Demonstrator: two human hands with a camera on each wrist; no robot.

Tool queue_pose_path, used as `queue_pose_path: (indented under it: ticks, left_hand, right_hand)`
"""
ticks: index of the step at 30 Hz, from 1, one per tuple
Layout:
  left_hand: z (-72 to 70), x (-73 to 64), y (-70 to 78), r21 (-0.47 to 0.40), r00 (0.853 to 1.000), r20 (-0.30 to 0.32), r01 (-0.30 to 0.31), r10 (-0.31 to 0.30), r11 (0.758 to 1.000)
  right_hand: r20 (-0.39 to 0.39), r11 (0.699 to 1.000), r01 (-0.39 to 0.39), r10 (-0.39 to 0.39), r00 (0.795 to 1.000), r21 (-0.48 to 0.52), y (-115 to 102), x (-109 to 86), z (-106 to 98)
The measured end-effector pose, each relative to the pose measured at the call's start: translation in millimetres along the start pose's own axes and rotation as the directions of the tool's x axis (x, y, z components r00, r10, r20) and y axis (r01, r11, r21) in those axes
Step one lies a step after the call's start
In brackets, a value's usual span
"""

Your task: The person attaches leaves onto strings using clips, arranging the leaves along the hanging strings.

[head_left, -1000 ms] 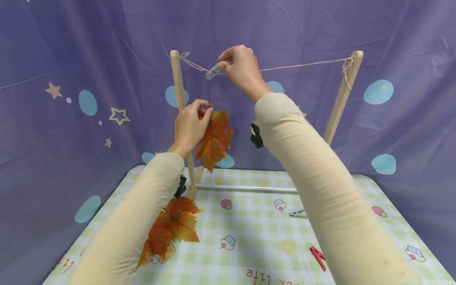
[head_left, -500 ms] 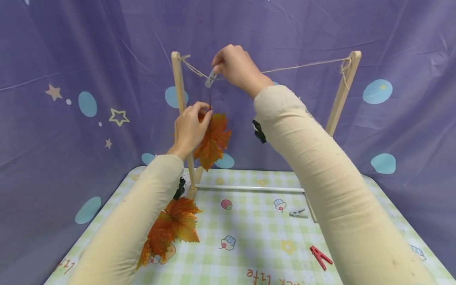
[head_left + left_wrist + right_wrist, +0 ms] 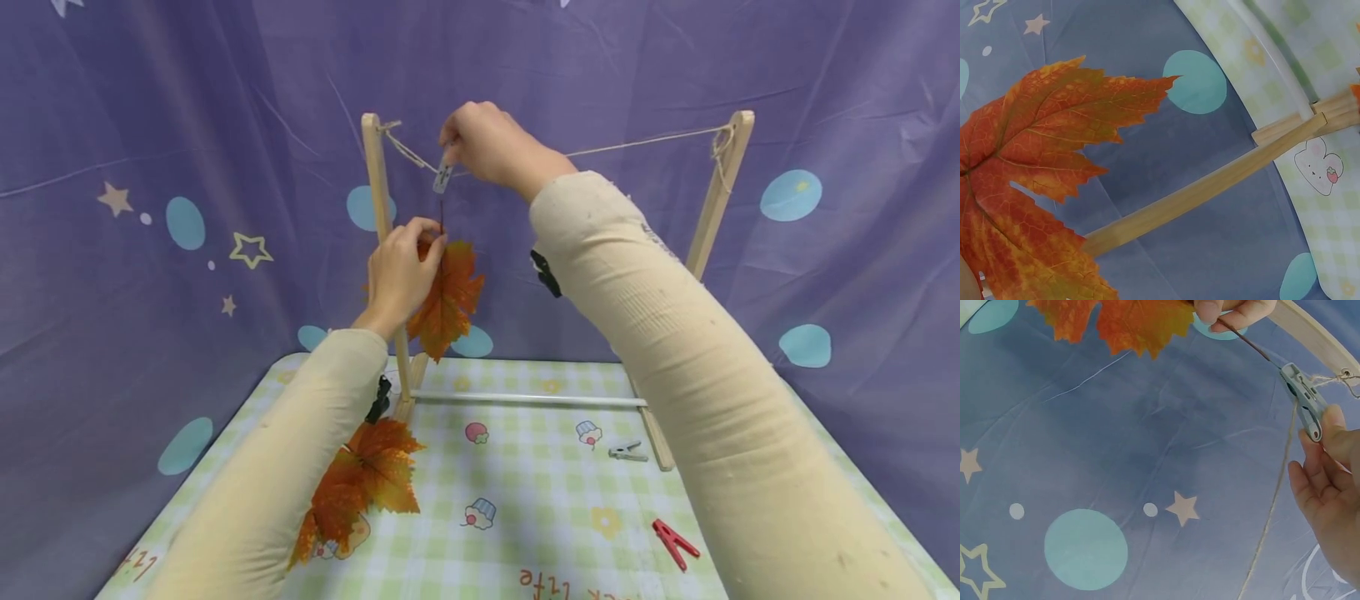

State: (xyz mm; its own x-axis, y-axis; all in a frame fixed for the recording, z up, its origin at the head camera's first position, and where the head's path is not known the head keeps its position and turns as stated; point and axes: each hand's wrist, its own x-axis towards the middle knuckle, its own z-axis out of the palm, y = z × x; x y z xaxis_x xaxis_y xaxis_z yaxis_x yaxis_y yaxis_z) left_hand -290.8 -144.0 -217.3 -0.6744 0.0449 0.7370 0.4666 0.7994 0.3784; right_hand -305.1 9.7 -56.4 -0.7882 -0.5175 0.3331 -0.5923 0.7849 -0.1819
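Note:
My left hand pinches the thin dark stem of an orange maple leaf, which hangs blade down beside the left post. Above it, my right hand grips a grey clothespin between thumb and fingers. In the right wrist view the clothespin sits at the twine, and the tip of the stem reaches its nose. Whether the stem is between the clothespin's jaws I cannot tell. The left wrist view shows the leaf close up, with the fingers mostly out of frame.
The twine runs between two wooden posts, joined low down by a white rod. More maple leaves lie on the checked tablecloth under my left forearm. A grey clothespin and a red clothespin lie at right.
My right hand has lowered slightly and shifted left, tipping the clothespin more upright and pulling the twine down toward the stem. The left hand has dropped a little with the leaf.

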Motion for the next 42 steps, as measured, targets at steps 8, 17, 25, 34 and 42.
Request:
queue_pose_path:
  ticks: [8, 17, 25, 34, 42]
  left_hand:
    - [2.3, -0.5, -2.5, -0.004, 1.0, -0.017, -0.008, 0.008, 1.0]
    - [4.9, -1.3, -0.8, 0.009, 0.996, -0.091, -0.014, 0.015, 1.0]
    - [1.5, -5.2, 4.4, -0.002, 0.993, -0.114, 0.005, -0.005, 1.0]
    - [-16.3, -14.8, 8.0, -0.053, 0.997, -0.077, 0.028, -0.032, 0.998]
    - [-37.0, -38.2, 2.3, -0.105, 0.997, -0.045, 0.058, -0.063, 0.993]
  right_hand:
    - [-0.045, 0.996, -0.042, 0.046, 0.998, 0.074, 6.4, -3.4, 10.3]
    - [-0.105, 0.987, -0.079, 0.094, 0.99, 0.137, 12.7, -11.6, 22.2]
    - [-0.171, 0.994, -0.06, 0.076, 0.982, 0.095, 16.4, -40.0, 27.3]
    - [-0.349, 0.984, 0.138, -0.09, 0.933, 0.113, 36.5, -92.6, 47.0]
    - [-0.405, 0.959, 0.265, -0.204, 0.892, 0.101, 52.0, -157.3, 76.0]
